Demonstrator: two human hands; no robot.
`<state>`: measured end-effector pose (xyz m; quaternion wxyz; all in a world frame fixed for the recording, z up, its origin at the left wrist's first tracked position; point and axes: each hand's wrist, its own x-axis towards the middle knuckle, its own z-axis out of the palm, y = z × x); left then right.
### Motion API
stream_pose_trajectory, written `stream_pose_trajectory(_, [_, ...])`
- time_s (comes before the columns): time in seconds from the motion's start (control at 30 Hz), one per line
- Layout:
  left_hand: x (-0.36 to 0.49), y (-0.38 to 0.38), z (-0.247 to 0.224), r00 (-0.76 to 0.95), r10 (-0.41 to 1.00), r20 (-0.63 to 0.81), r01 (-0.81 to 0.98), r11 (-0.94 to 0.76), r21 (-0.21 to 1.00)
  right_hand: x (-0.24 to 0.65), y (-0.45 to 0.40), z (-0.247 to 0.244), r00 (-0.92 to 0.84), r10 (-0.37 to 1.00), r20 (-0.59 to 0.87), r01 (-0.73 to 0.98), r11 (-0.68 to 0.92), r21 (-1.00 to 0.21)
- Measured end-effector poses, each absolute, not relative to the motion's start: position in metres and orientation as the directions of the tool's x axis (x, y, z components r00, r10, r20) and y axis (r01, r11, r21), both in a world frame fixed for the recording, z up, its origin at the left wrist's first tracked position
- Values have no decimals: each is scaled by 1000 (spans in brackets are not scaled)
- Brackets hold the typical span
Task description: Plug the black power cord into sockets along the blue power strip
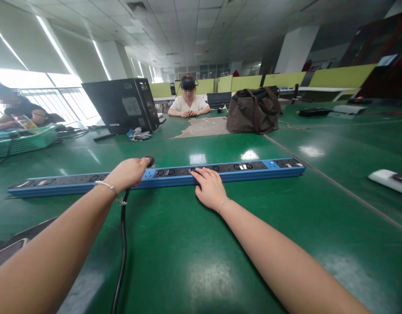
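Power strip (175, 174): long blue strip lying flat across the green table (188, 253); likely rigid and light enough to slide, so pressing it down suits.
Plug (150, 162): black, hard, at a socket near the middle; its cable (123, 244) looks thick and stiff.
Left hand (127, 173): fingers closed around the plug.
Right hand (209, 186): open, flat on the strip.
Around: striped handbag (253, 110), computer case (122, 104), seated person (188, 104), all well apart; nothing obstructs.
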<state>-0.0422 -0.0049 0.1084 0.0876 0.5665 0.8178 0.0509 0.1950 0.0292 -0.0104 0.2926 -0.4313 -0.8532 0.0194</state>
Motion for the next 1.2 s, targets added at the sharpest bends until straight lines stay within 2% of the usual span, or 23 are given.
stream_pose_trajectory(0.1, [-24, 0, 102, -303, 941, -148, 909, 332, 253, 195, 29, -10, -459, 746, 482, 723, 629, -285])
stream_pose_trajectory(0.4, [14, 26, 88, -199, 944, -263, 904, 280, 324, 194, 30, -11, -455, 745, 487, 723, 629, -286])
stream_pose_trajectory(0.8, [32, 41, 90, -199, 938, -283, 946, 260, 193, 194, 29, -10, -452, 743, 494, 730, 626, -274])
stream_pose_trajectory(1.2, [37, 49, 87, -173, 947, -272, 970, 211, 118, 194, 28, -10, -458, 740, 492, 729, 630, -269])
